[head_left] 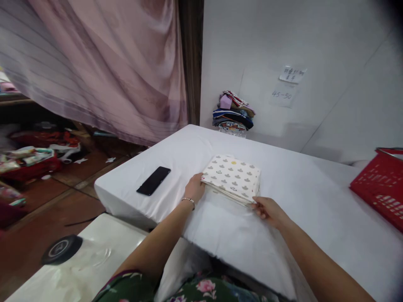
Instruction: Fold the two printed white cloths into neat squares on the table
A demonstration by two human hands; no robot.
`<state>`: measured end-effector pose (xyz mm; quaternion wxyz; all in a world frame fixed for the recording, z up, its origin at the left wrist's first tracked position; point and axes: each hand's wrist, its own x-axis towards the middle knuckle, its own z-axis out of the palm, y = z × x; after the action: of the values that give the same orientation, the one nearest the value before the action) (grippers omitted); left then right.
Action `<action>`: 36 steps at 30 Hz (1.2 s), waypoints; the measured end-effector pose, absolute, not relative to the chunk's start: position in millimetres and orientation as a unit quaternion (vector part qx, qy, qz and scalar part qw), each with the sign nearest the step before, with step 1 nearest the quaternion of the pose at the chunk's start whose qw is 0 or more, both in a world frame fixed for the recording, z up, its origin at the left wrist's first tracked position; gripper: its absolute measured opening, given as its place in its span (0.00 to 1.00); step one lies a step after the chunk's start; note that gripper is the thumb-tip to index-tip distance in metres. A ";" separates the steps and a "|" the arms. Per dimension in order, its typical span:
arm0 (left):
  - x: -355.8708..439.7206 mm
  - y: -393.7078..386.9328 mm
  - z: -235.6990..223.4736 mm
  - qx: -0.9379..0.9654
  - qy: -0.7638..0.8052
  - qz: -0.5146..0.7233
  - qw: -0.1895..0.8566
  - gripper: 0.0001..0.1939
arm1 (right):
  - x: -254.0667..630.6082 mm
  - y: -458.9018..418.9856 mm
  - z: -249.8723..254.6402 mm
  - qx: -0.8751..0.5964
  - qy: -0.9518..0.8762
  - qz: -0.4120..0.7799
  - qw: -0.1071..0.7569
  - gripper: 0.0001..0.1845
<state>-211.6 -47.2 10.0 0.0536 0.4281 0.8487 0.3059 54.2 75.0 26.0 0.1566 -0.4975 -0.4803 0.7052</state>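
A folded white cloth (232, 176) printed with grey shapes and a few yellow and red figures lies flat on the white-covered table (315, 205). Several layers show along its near edge. At its left corner, my left hand (195, 188) grips the edge, the fingers partly hidden by the cloth. My right hand (269, 209) pinches the near right corner between thumb and fingers. Left of the cloth, apart from my hands, lies a black phone (154, 180).
Folded clothes (233, 114) are stacked at the table's far edge by the wall. A red plastic basket (380, 184) stands at the right. On a lower white surface at front left sits a round black object (62, 248). A pink curtain (135, 63) hangs behind.
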 end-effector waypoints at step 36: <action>-254.9 -69.5 36.4 0.483 0.796 0.246 0.269 0.36 | 62.0 109.3 24.3 -0.487 -0.521 0.688 0.132 0.24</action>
<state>-254.9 -69.5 36.4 0.2691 0.4834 0.7957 0.2464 62.0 109.3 24.3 0.1318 -0.4873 -0.5208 0.6885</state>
